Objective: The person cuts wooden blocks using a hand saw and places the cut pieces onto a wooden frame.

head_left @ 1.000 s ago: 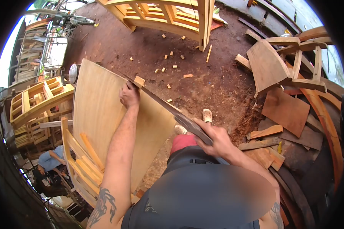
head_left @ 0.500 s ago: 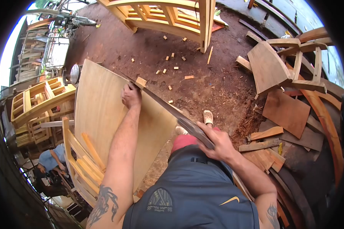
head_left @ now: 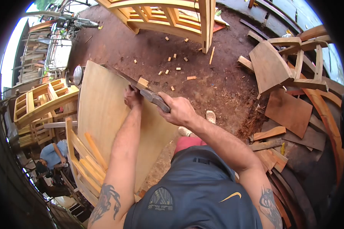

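My right hand [head_left: 180, 110] is wrapped round the dark handle of a handsaw [head_left: 122, 75], whose blade runs up and left along the edge of a large pale wooden board [head_left: 101, 114]. Close under the blade, my left hand [head_left: 133, 97] is closed over a wooden strip at that edge. The strip's light end [head_left: 143, 81] sticks out on the far side of the saw. My left fingers partly hide the rest of the strip, and its full length cannot be made out.
Several small cut wooden blocks [head_left: 178, 69] lie on the dirt floor [head_left: 114, 49]. A slatted wooden frame [head_left: 168, 26] stands ahead. To the right are a wooden chair [head_left: 271, 68] and loose boards [head_left: 288, 112]. Wooden slats [head_left: 90, 164] and a seated person [head_left: 54, 156] are on the left.
My right hand has pushed the handsaw forward and up to the left, so its handle is now near my left hand. My left hand stays in nearly the same place on the strip.
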### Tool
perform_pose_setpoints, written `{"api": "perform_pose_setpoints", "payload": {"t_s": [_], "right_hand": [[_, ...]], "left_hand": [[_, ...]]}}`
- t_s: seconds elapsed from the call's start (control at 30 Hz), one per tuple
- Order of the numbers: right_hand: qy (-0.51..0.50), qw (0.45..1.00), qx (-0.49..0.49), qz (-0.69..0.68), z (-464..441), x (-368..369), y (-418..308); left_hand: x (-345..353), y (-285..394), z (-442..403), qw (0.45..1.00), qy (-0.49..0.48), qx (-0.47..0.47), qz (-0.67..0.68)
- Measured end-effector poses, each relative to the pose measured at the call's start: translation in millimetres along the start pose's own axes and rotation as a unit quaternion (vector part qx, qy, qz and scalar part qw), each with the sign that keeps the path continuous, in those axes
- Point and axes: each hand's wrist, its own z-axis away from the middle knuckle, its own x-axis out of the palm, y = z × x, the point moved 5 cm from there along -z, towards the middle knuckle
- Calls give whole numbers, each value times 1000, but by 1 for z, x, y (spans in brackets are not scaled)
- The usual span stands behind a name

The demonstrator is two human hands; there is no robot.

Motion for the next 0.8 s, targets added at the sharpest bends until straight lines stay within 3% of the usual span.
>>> {"api": "perform_pose_setpoints", "payload": {"t_s": [0.13, 0.37, 0.53, 0.63, 0.73, 0.8], "right_hand": [[3, 1000, 3, -23, 66, -23, 6], [14, 1000, 20, -12, 195, -118, -17], [16, 999, -1, -32, 97, -49, 8], [1, 1000, -2, -9, 1, 13, 16], [-15, 1000, 16, -14, -23, 19, 2], [6, 1000, 13, -10, 0, 9, 3]], "left_hand": [[-25, 23, 12, 998, -2, -70, 9], [-21, 21, 9, 999, 16, -39, 7], [-25, 23, 12, 999, 19, -25, 14], [9, -5, 3, 994, 9, 102, -46], [-16, 11, 11, 999, -7, -26, 29], [-18, 18, 12, 998, -15, -62, 20]]}}
